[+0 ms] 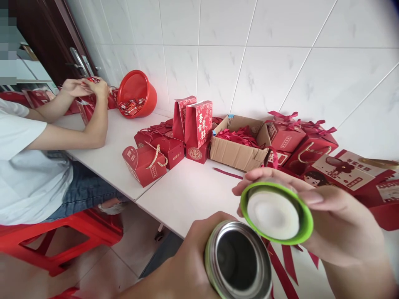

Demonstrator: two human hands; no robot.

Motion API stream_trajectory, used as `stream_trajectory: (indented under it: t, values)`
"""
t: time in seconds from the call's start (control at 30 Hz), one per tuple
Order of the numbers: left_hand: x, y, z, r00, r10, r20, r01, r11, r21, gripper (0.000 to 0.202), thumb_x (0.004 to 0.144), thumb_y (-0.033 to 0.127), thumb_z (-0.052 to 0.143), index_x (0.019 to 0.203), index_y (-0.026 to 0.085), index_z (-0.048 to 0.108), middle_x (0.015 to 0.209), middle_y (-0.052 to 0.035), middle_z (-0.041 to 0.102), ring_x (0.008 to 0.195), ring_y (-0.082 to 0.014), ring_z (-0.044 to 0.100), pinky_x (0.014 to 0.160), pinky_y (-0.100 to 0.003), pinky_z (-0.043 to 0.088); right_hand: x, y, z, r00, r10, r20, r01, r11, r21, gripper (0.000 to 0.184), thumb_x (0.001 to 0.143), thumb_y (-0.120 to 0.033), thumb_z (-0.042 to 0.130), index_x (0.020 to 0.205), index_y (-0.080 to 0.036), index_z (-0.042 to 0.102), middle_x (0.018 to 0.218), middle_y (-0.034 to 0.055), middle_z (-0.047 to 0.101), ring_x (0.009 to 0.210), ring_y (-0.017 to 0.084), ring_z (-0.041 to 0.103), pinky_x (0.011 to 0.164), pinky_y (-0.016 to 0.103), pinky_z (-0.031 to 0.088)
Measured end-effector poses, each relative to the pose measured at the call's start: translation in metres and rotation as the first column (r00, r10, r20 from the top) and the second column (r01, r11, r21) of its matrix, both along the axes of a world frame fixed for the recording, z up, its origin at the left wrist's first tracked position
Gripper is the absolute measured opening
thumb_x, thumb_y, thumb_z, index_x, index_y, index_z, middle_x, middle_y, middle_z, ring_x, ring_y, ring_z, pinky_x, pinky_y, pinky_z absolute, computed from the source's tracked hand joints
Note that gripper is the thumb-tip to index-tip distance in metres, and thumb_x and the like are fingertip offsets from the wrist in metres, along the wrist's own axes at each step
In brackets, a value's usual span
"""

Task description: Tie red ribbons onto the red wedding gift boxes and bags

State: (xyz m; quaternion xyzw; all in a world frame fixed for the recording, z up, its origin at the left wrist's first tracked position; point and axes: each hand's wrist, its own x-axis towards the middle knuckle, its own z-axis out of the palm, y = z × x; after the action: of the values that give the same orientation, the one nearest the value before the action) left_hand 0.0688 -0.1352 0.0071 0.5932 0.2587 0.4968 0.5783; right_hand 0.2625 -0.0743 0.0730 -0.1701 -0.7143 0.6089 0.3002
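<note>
My left hand (193, 253) is wrapped round a metal thermos flask (264, 268), its steel mouth uncovered and tilted toward me. The inside looks dark, and I cannot tell what is in it. Just above and to the right, my right hand (336, 220) grips a green lid (307, 230) by its rim. The lid's white inner side faces me, apart from the flask's mouth. Below the lid, red ribbons (282, 270) lie on the white table (193, 195).
A cardboard box (237, 155) of red ribbon stands ahead, among red gift boxes (146, 170) and bow-tied ones (285, 137). At the left a co-worker (34, 158) sits on a red stool (93, 228), hands busy near a tipped red bucket (151, 99) of wrapped sweets. A tiled wall backs the table.
</note>
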Motion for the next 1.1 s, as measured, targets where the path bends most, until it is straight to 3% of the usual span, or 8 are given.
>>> stream_trajectory:
  t: [0.13, 0.3, 0.43, 0.57, 0.7, 0.8, 1.0, 1.1]
  values:
    - [-0.001, 0.004, -0.003, 0.991, -0.116, 0.060, 0.116, 0.993, 0.006, 0.057, 0.048, 0.030, 0.087, 0.096, 0.019, 0.058, 0.078, -0.0025, 0.061, 0.066, -0.0149, 0.054, 0.061, -0.025, 0.045, 0.001, -0.004, 0.005, 0.993, -0.042, -0.112, 0.013, 0.969, -0.247, 0.063, 0.095, -0.026, -0.004, 0.120, -0.019, 0.053, 0.119, 0.0118, 0.066, 0.099, 0.021, 0.070, 0.076, 0.035, 0.059]
    - [0.003, 0.004, -0.013, 0.992, -0.097, 0.079, 0.098, 0.995, -0.008, 0.026, 0.078, 0.034, 0.071, 0.098, 0.020, 0.063, 0.083, -0.0046, 0.067, 0.068, -0.0150, 0.058, 0.071, -0.029, 0.050, -0.005, -0.010, 0.014, 0.976, -0.108, -0.189, 0.010, 0.888, -0.460, 0.083, 0.093, -0.039, -0.015, 0.105, -0.014, 0.063, 0.093, 0.0100, 0.070, 0.078, 0.016, 0.072, 0.063, 0.025, 0.057]
    - [0.009, 0.005, -0.015, 0.996, -0.049, 0.077, 0.054, 0.997, -0.056, 0.015, 0.083, 0.027, 0.067, 0.095, 0.017, 0.068, 0.074, -0.0034, 0.067, 0.064, -0.0136, 0.060, 0.066, -0.024, 0.051, -0.004, -0.013, 0.016, 0.964, -0.078, -0.256, -0.092, 0.802, -0.591, 0.061, 0.090, -0.044, 0.016, 0.096, -0.015, 0.070, 0.091, 0.0062, 0.070, 0.081, 0.014, 0.070, 0.066, 0.019, 0.057]
    - [0.015, 0.010, -0.012, 0.968, -0.146, 0.205, 0.127, 0.987, 0.103, 0.021, 0.078, 0.024, 0.072, 0.097, 0.015, 0.071, 0.079, -0.0072, 0.071, 0.064, -0.0140, 0.064, 0.060, -0.019, 0.051, 0.001, -0.012, 0.011, 0.904, -0.024, -0.426, -0.299, 0.677, -0.672, 0.044, 0.088, -0.040, 0.042, 0.110, -0.013, 0.069, 0.109, 0.0076, 0.070, 0.100, 0.019, 0.067, 0.087, 0.022, 0.054]
    - [0.019, 0.009, -0.004, 0.971, -0.171, 0.167, 0.147, 0.978, 0.146, 0.022, 0.080, 0.024, 0.069, 0.101, 0.017, 0.072, 0.088, -0.0097, 0.073, 0.077, -0.0192, 0.069, 0.068, -0.022, 0.056, 0.005, -0.012, 0.008, 0.880, -0.010, -0.475, -0.349, 0.665, -0.660, 0.046, 0.091, -0.038, 0.041, 0.117, -0.010, 0.067, 0.113, 0.0105, 0.069, 0.104, 0.023, 0.066, 0.090, 0.023, 0.053]
    - [0.021, 0.006, 0.002, 0.977, -0.163, 0.137, 0.117, 0.949, 0.293, 0.025, 0.085, 0.031, 0.064, 0.104, 0.015, 0.071, 0.087, -0.0117, 0.073, 0.079, -0.0209, 0.071, 0.074, -0.025, 0.057, 0.006, -0.014, 0.007, 0.888, -0.029, -0.460, -0.327, 0.664, -0.672, 0.046, 0.089, -0.038, 0.044, 0.118, -0.011, 0.067, 0.115, 0.0103, 0.069, 0.103, 0.024, 0.066, 0.088, 0.025, 0.054]
    - [0.024, 0.003, 0.018, 0.998, 0.048, -0.032, -0.019, 0.798, 0.603, 0.017, 0.093, 0.019, 0.052, 0.101, 0.012, 0.066, 0.082, -0.0084, 0.074, 0.078, -0.0160, 0.072, 0.082, -0.022, 0.056, 0.006, -0.019, 0.008, 0.886, -0.054, -0.461, -0.306, 0.679, -0.668, 0.050, 0.088, -0.038, 0.041, 0.123, -0.013, 0.065, 0.113, 0.0124, 0.069, 0.098, 0.026, 0.068, 0.081, 0.028, 0.056]
    - [0.022, -0.001, 0.031, 0.984, 0.149, -0.099, -0.044, 0.736, 0.676, 0.017, 0.094, 0.017, 0.048, 0.098, 0.011, 0.063, 0.081, -0.0080, 0.073, 0.079, -0.0151, 0.071, 0.084, -0.020, 0.056, 0.006, -0.020, 0.009, 0.890, -0.070, -0.450, -0.285, 0.684, -0.672, 0.051, 0.087, -0.037, 0.040, 0.125, -0.013, 0.063, 0.114, 0.0122, 0.068, 0.097, 0.025, 0.068, 0.078, 0.027, 0.057]
